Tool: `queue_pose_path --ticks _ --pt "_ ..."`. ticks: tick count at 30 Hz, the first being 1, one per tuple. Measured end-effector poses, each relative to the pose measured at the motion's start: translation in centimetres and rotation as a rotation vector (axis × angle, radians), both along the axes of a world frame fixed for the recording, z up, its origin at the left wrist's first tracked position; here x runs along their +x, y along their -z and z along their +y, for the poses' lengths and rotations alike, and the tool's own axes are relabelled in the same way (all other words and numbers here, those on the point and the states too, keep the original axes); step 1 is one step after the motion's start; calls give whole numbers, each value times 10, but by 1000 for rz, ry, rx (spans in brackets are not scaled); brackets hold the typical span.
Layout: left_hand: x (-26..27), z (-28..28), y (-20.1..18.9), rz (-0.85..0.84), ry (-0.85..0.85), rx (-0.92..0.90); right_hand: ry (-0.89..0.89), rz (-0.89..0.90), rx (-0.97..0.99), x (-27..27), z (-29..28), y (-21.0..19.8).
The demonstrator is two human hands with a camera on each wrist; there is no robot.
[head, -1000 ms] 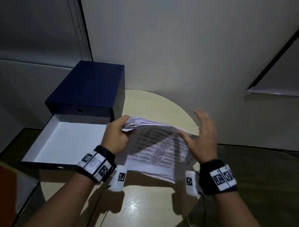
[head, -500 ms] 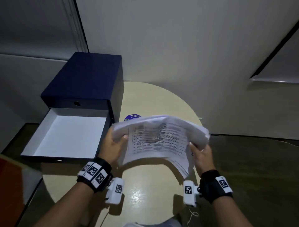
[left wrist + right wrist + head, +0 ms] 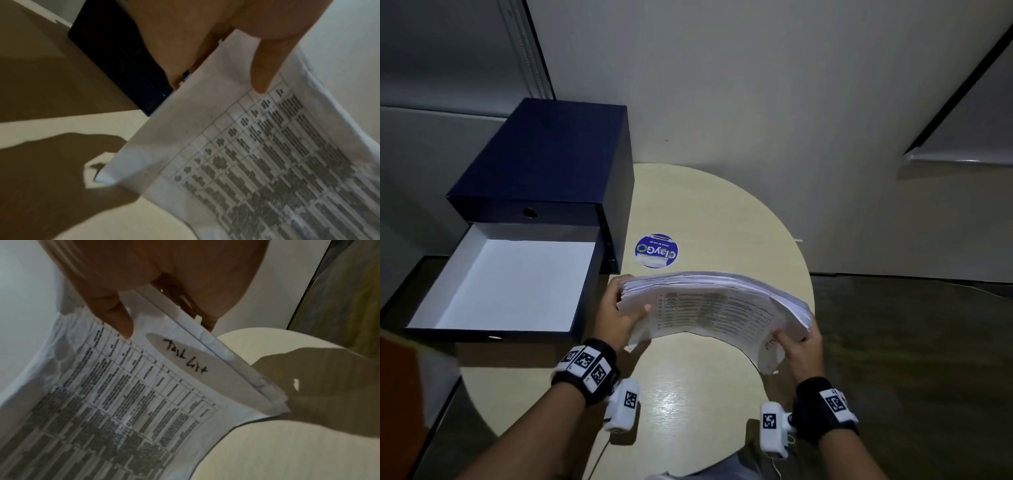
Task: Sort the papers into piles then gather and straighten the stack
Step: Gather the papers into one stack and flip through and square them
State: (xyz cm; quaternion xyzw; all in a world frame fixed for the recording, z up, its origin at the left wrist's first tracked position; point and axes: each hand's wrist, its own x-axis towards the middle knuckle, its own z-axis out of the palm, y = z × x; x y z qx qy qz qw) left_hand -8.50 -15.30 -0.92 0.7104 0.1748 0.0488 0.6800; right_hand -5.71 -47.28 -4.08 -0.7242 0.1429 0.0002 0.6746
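A thick stack of printed papers (image 3: 715, 305) is held up above the round table (image 3: 688, 404), bowed into an arch. My left hand (image 3: 619, 315) grips its left end, thumb on the sheet that faces me and fingers behind. My right hand (image 3: 799, 342) grips the right end the same way. In the left wrist view the thumb (image 3: 265, 68) presses the papers (image 3: 257, 162), which carry a printed table. In the right wrist view my thumb (image 3: 115, 318) pinches the stack (image 3: 144, 402) near a handwritten "Task List".
A dark blue drawer box (image 3: 544, 161) stands at the table's left, its white-lined drawer (image 3: 510, 284) pulled out. A round blue sticker (image 3: 656, 250) lies on the table beyond the papers. A wall rises close behind. Dark floor (image 3: 911, 359) lies to the right.
The loose papers were gathered from the table into one stack. Both hands took its ends and lifted it, and the sticker beneath came into view.
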Motion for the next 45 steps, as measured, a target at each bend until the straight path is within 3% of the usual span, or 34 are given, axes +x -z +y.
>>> queue_pose_path --ticks 7,11,21,26,33,40,45 --pt "16 -5 -7 -54 -64 -26 -23 -109 -1 3 5 -12" --pt "9 -2 -2 -3 4 -99 -88 -130 15 -2 -5 -11" --pt "17 4 -2 -5 133 -10 -60 -134 59 0 9 -25" --pt "18 5 11 63 175 183 -40 -110 -2 2 9 -21" --pt "12 3 -5 -193 101 -148 -27 -245 -46 1 4 -33" --pt "15 -1 -6 -205 -46 61 181 -213 -147 -3 27 -44" --pt "12 2 -1 -166 -67 42 219 -185 -157 -1 21 -45"
